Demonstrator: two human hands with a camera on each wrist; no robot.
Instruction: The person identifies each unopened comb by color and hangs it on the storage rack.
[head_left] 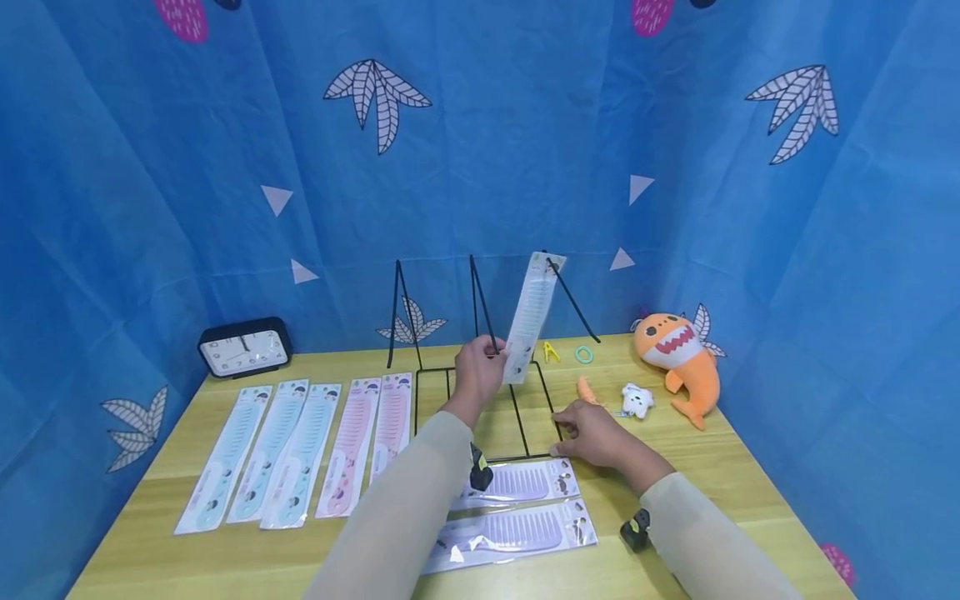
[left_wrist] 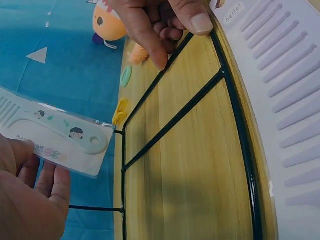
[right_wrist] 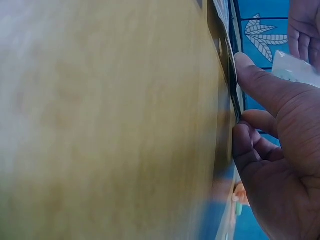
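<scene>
My left hand (head_left: 478,371) holds the lower end of a packaged pale green comb (head_left: 532,312), thumb on its front face in the left wrist view. The pack stands tilted, and its top overlaps the right-hand prong of a black wire rack (head_left: 517,412). At the front right corner of the rack's base, my right hand (head_left: 592,435) grips the wire with thumb and fingers. The left wrist view shows that thumb (left_wrist: 201,24) by the corner and the index finger along the side bar. Two packaged purple combs (head_left: 517,529) lie in front of the rack, partly behind my left sleeve.
Left of the rack lie several packaged combs, blue-green (head_left: 228,458) and pink (head_left: 351,446). A black clock (head_left: 246,348) stands at the back left. On the right are an orange shark plush (head_left: 686,367), a white star-like toy (head_left: 637,401), a yellow clip (head_left: 551,352) and a green ring (head_left: 584,355).
</scene>
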